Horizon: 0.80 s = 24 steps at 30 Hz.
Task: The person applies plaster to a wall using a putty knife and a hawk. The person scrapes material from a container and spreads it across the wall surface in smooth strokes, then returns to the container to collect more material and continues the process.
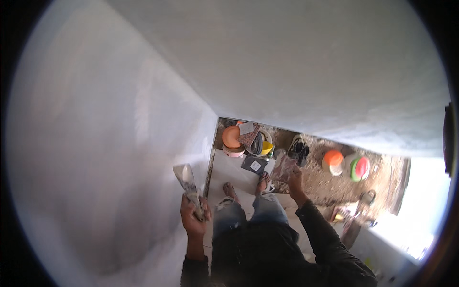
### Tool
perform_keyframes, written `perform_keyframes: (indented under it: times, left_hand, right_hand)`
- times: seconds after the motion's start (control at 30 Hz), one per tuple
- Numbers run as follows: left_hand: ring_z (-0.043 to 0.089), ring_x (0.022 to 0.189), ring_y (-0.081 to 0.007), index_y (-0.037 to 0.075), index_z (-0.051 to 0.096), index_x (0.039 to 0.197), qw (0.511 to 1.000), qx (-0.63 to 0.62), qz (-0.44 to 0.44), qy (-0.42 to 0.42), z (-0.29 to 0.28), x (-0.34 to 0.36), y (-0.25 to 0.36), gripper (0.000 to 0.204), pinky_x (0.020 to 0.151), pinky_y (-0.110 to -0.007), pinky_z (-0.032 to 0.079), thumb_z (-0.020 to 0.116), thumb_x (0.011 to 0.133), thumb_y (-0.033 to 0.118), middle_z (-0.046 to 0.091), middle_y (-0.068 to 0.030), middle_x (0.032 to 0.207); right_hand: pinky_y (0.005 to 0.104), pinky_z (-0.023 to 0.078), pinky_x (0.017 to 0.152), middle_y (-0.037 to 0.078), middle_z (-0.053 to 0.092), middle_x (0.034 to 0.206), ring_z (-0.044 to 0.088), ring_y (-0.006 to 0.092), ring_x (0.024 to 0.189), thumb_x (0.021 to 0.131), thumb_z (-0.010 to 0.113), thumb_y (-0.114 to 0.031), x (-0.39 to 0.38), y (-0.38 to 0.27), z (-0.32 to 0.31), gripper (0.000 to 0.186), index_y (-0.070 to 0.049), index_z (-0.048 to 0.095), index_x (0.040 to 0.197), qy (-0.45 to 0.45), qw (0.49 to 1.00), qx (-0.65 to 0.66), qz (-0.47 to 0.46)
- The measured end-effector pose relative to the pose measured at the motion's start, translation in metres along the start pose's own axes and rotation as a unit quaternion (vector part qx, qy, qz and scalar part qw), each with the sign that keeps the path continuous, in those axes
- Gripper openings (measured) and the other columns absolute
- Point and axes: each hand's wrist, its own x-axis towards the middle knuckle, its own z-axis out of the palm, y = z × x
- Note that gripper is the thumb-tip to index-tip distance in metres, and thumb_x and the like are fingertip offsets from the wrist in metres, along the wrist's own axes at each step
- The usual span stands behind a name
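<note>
My left hand [193, 213] grips a putty knife [184, 179] by its handle, its wide blade pointing up with pale paste on it, close to the smooth grey-white wall [95, 143] on the left. My right hand [295, 178] is closed on the edge of a flat, stained, brownish-pink plate or scraper [283, 164], held out over the floor. Below, my sandaled feet stand on pale tiles [219, 170].
A second wall [311, 57] meets the left one in a corner. Stacked tubs [232, 136], a yellow bowl [266, 147], a dark packet [249, 162], black shoes [299, 150] and colored buckets [333, 158] sit along its foot on dirt. A bright opening [416, 205] is at right.
</note>
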Motion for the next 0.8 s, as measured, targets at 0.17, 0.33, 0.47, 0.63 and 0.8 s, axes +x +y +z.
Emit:
perform_keyframes:
  times: [0.17, 0.33, 0.47, 0.63, 0.8]
  left_hand:
    - [0.049, 0.047, -0.0171, 0.003, 0.048, 0.113, 0.988, 0.123, -0.089, 0.010, -0.046, 0.079, -0.078, 0.038, 0.043, -0.030, 0.043, 0.056, 0.091, 0.033, 0.053, -0.0094, 0.074]
    - [0.048, 0.046, -0.0168, 0.003, 0.048, 0.114, 0.976, 0.164, -0.137, 0.037, -0.121, 0.160, -0.222, 0.036, 0.041, -0.029, 0.042, 0.055, 0.091, 0.030, 0.048, -0.0068, 0.070]
    - [0.049, 0.046, -0.0179, 0.002, 0.047, 0.115, 0.970, 0.166, -0.165, 0.066, -0.191, 0.198, -0.325, 0.037, 0.039, -0.029, 0.043, 0.057, 0.091, 0.029, 0.048, -0.0071, 0.070]
    - [0.046, 0.044, -0.0180, 0.003, 0.049, 0.116, 0.965, 0.169, -0.193, 0.050, -0.267, 0.224, -0.399, 0.039, 0.039, -0.031, 0.041, 0.062, 0.090, 0.028, 0.048, -0.0068, 0.069]
    - [0.046, 0.045, -0.0197, 0.003, 0.049, 0.119, 0.963, 0.161, -0.209, 0.061, -0.308, 0.231, -0.418, 0.042, 0.039, -0.033, 0.042, 0.065, 0.088, 0.027, 0.049, -0.0081, 0.068]
  right_hand:
    - [0.0343, 0.049, 0.072, 0.003, 0.061, 0.082, 0.057, 0.0104, 0.081, 0.097, 0.059, -0.017, 0.068, 0.229, 0.006, 0.018, 0.000, 0.066, 0.101, 0.078, 0.977, -0.170, 0.100]
    - [0.0391, 0.052, 0.082, 0.020, 0.070, 0.096, 0.069, 0.0298, 0.089, 0.096, 0.063, -0.023, 0.159, 0.410, 0.056, 0.035, -0.001, 0.067, 0.123, 0.143, 0.953, -0.261, 0.052]
    - [0.0448, 0.053, 0.091, 0.024, 0.069, 0.118, 0.067, 0.0405, 0.109, 0.088, 0.068, -0.028, 0.252, 0.533, 0.088, 0.059, -0.005, 0.057, 0.141, 0.148, 0.933, -0.306, 0.114]
    - [0.0517, 0.052, 0.088, 0.025, 0.069, 0.113, 0.066, 0.0430, 0.105, 0.092, 0.062, -0.021, 0.356, 0.626, 0.114, 0.047, -0.008, 0.059, 0.136, 0.224, 0.919, -0.322, -0.041]
    - [0.0524, 0.053, 0.083, 0.024, 0.072, 0.107, 0.068, 0.0446, 0.096, 0.094, 0.056, -0.020, 0.401, 0.654, 0.138, 0.037, -0.007, 0.062, 0.128, 0.241, 0.912, -0.329, 0.048]
